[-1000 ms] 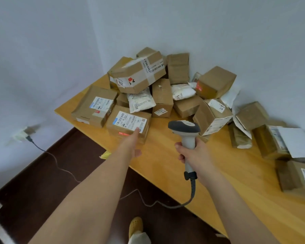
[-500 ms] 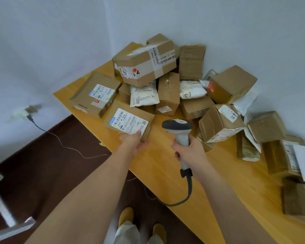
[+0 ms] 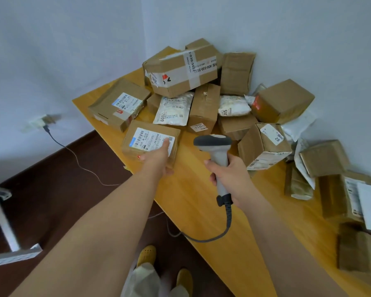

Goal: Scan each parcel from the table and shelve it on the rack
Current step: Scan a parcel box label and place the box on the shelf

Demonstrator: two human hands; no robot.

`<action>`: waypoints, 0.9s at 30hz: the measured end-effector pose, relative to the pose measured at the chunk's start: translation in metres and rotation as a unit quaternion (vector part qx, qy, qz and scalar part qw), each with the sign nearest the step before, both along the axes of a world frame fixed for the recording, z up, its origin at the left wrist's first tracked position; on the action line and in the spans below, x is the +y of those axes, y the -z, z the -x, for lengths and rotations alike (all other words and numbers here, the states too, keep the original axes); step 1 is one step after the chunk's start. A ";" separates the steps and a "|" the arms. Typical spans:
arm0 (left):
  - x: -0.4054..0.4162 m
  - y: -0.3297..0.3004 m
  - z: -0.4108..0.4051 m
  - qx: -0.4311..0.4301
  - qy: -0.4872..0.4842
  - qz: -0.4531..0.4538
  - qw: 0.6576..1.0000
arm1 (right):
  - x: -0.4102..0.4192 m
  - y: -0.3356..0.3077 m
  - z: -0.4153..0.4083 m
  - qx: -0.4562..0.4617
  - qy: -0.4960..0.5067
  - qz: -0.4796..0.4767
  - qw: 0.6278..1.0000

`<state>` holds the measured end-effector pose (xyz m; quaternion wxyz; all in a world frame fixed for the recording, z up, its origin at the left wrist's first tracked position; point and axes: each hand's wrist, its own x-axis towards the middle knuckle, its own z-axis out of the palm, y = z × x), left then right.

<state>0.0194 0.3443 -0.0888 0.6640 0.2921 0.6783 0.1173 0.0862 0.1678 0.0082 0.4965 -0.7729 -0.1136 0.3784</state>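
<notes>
Parcel (image 3: 151, 141) — label unreadable — under left hand (image 3: 159, 156); neighbour (image 3: 181, 69) reads "400-030-55".

Cardboard boxes: about fifteen on surface (image 3: 201, 202), heaped toward far corner and trailing along right edge; exact count unclear, some half hidden.
White padded mailers: two in heap, one marked 6002 (image 3: 173, 111), one marked 015 (image 3: 233, 106).
Loose white sheets or bags at right: at least three, overlapping.
Barcode scanner (image 3: 216, 151): one, corded.
Hands: two.
Yellow shoes (image 3: 146, 255): two, on floor.
Wall socket (image 3: 41, 122): one, far left.
</notes>
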 end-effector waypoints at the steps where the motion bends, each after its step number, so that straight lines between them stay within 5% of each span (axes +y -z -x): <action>1: 0.008 0.008 -0.004 -0.019 -0.004 0.011 1.000 | -0.002 0.001 -0.002 0.000 0.006 -0.001 1.000; 6: 0.036 0.085 -0.018 -0.048 0.001 0.043 0.998 | -0.014 0.006 -0.007 0.007 0.012 -0.005 1.000; 10: 0.000 0.023 -0.004 -0.035 0.009 -0.008 0.999 | -0.020 0.005 -0.006 0.005 0.005 0.005 1.000; 17: -0.043 0.000 0.038 0.036 0.241 -0.014 0.970 | -0.014 -0.008 0.004 -0.016 -0.009 0.031 0.999; 27: -0.072 0.002 0.054 0.068 0.209 -0.073 0.973 | -0.022 -0.049 0.031 0.098 -0.052 -0.069 0.991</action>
